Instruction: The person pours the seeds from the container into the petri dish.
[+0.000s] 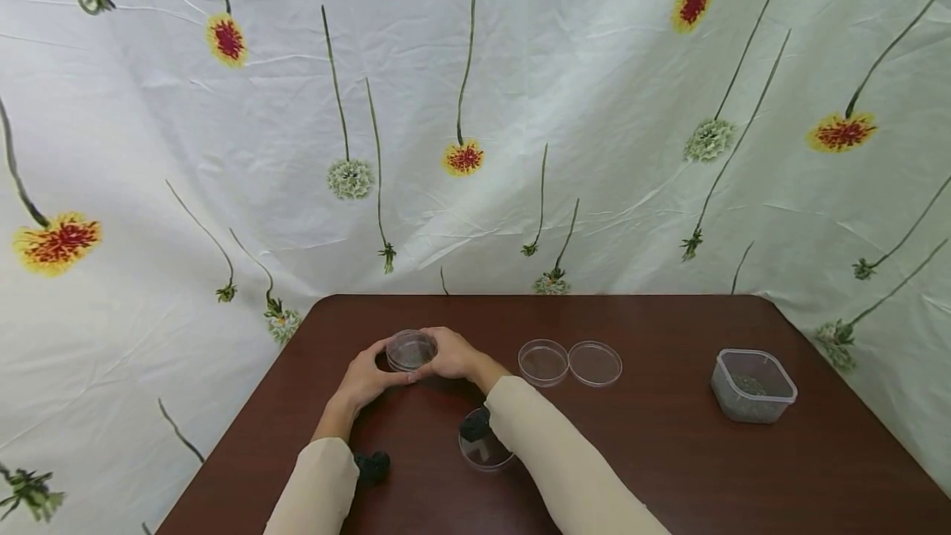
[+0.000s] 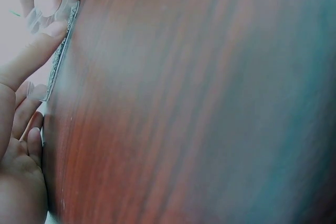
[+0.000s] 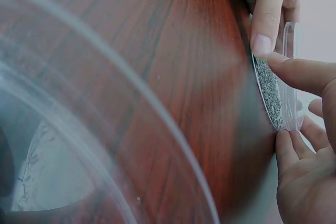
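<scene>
Toward the far left of the table, both hands hold a clear round petri dish (image 1: 411,351). Its left side is gripped by my left hand (image 1: 362,380), thumb at the near rim. Around the right side curl the fingers of my right hand (image 1: 451,355). In the right wrist view, grey granules (image 3: 270,93) lie in the dish, with clear rims stacked above them. The left wrist view shows the dish edge-on, with its granule layer (image 2: 59,59); the two thumbs sit close together there. Whether the upper piece is fully seated, I cannot tell.
Two clear round dish pieces (image 1: 543,362) (image 1: 595,363) lie side by side right of the hands. Another clear dish (image 1: 486,454) sits partly under the right forearm. A square plastic tub (image 1: 753,386) with grey granules stands at the right. A flowered cloth (image 1: 520,106) hangs behind.
</scene>
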A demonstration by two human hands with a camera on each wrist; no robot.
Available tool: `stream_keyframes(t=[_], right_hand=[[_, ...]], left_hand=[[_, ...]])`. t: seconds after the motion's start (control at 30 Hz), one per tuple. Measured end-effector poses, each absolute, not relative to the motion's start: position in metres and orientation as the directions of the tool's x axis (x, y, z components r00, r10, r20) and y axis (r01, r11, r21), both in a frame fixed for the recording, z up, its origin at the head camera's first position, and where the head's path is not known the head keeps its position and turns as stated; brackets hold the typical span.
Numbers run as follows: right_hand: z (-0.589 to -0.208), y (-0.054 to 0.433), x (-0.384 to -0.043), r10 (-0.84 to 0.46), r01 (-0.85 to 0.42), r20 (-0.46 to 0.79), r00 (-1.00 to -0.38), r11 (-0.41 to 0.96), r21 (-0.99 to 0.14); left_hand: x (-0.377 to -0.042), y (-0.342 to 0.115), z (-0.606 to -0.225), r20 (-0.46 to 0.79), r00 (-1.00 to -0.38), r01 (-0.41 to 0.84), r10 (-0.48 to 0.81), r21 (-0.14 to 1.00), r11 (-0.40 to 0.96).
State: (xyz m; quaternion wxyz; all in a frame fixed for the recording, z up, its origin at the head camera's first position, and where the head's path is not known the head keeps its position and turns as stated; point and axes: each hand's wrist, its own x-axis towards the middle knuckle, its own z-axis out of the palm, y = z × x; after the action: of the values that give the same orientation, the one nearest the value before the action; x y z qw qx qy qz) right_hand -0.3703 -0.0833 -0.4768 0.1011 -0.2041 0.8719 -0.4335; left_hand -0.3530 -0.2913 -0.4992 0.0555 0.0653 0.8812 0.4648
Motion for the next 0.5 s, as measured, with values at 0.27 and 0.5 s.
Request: stream_keyframes(t=[0.27,0.5], right_hand=[[-0.477,-0.0817,-0.3698,-0.422,-0.254,-0.009,-0.906,0.562,-0.787],[-0.4775,-0.0815,-0.3688,-0.415,-0.247,-0.006,-0.91,0.554,-0.795]], left_hand=[[-0.3555,-0.2911,-0.5003,-0.026,-0.985,0.072,0.171,0.835,0.545],[-0.3547,-0.2905,-0.5006,-0.023,-0.985,0.076,0.17,0.83,0.552]])
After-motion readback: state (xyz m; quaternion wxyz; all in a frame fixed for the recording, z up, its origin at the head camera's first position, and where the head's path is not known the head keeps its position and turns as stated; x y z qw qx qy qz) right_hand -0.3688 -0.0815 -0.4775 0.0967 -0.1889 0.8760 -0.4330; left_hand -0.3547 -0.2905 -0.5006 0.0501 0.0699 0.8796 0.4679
